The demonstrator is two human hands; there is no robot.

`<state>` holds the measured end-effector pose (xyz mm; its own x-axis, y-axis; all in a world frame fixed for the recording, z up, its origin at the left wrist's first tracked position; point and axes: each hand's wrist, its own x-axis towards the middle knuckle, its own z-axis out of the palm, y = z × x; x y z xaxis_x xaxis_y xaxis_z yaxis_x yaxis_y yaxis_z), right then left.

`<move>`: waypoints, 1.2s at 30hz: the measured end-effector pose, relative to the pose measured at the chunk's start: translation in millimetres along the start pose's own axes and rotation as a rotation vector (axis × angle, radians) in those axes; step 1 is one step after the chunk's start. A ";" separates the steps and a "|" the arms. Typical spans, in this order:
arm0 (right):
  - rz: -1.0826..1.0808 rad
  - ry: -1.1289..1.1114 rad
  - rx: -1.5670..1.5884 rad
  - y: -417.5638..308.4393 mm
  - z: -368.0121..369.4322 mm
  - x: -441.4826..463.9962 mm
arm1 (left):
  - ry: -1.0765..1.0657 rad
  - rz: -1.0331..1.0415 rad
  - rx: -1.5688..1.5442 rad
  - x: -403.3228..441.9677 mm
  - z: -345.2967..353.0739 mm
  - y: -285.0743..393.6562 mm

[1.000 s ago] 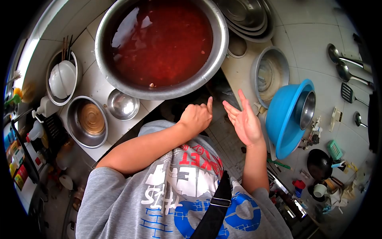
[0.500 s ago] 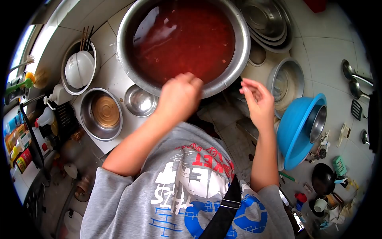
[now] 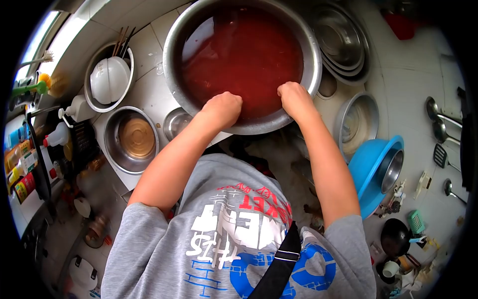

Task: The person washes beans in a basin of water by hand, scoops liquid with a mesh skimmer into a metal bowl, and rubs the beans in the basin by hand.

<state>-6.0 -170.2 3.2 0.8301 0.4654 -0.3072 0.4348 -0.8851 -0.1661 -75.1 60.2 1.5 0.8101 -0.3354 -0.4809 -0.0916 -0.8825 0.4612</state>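
Left hand point(image 3: 222, 109) and right hand point(image 3: 296, 100) both curled narrow at basin's point(image 3: 172, 65) near side; fingertips hidden, can't tell what they hold. Basin, by table point(image 3: 148, 50), holds red liquid point(image 3: 241, 57). Small bowl point(image 3: 174, 124) just left, blue tub point(image 3: 359, 174) farther right.

A cluttered kitchen
Ladles point(image 3: 433, 106) and a slotted turner point(image 3: 440, 155) line white tiles point(image 3: 408, 94); nested metal basins point(image 3: 338, 42), chopsticks point(image 3: 123, 42), a black pan point(image 3: 395, 238) and bottles point(image 3: 25, 187) sit around.

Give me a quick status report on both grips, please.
Left grip and right grip over metal basin, near side, hold unclear. Red liquid inside. Small bowl near left forearm.
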 end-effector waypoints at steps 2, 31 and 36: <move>-0.027 0.038 0.125 -1.2 -7.2 -8.4 | -0.005 -0.027 -0.003 -3.8 -10.0 8.7; 0.340 0.142 0.749 8.3 -25.1 -151.0 | 0.335 0.724 0.094 -21.5 37.8 125.1; 0.314 0.314 1.019 14.2 -45.6 -112.6 | 0.424 0.634 -0.092 -30.1 9.3 100.4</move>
<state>-77.4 -235.4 78.2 0.9672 0.0719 -0.2437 -0.1809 -0.4786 -0.8592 -114.0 -21.4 55.4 0.7733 -0.5967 0.2146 -0.5789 -0.5262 0.6229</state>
